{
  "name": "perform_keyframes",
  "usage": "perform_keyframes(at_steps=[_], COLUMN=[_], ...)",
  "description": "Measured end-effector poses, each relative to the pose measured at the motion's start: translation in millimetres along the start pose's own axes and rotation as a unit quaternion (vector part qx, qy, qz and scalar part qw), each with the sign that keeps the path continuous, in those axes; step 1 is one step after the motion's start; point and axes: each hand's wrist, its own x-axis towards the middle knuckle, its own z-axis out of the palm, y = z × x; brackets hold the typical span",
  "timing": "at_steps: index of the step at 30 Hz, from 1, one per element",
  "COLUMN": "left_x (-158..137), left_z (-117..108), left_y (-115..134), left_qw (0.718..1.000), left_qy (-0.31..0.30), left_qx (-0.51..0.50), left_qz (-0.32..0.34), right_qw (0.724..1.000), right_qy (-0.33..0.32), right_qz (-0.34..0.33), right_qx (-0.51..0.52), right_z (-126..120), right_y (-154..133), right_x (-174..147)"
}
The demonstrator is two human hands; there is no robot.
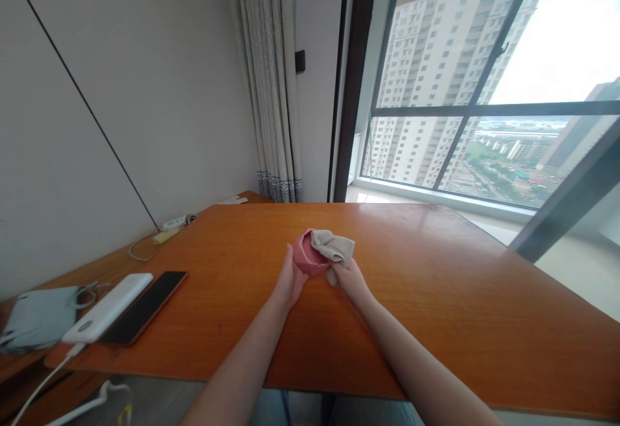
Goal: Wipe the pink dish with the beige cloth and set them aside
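Mid-frame: left hand cupped bowl; right hand fingers pinched cloth. Loose one-handed hold risked the bowl slipping.

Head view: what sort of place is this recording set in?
Most likely a room in a high-rise flat, used as a desk corner. A wooden table stands by a large window facing tower blocks; a curtain hangs beside it, and a phone and power bank lie on the table.
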Motion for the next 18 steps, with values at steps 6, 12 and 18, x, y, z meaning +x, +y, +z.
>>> perform_keyframes(at_steps=[6,12,18], left_x=[-6,-1,0], left_z=[6,-12,-23], left_y=[1,-3,-9], left_qw=[0.998,0.984,0.977], left_qy=[-0.018,-0.004,-0.013], left_qx=[0.019,0.114,0.157], left_qz=[-0.049,-0.137,-0.146], right_qw=[0.996,0.992,0.988], right_qy=[-0.003,-0.073,-0.132], right_qz=[0.082,0.105,0.071], right_qx=[0.041,-0.007,0.021], right_z=[-20,-35,-36], right_y=[-3,-23,-28], right_x=[9,8,6])
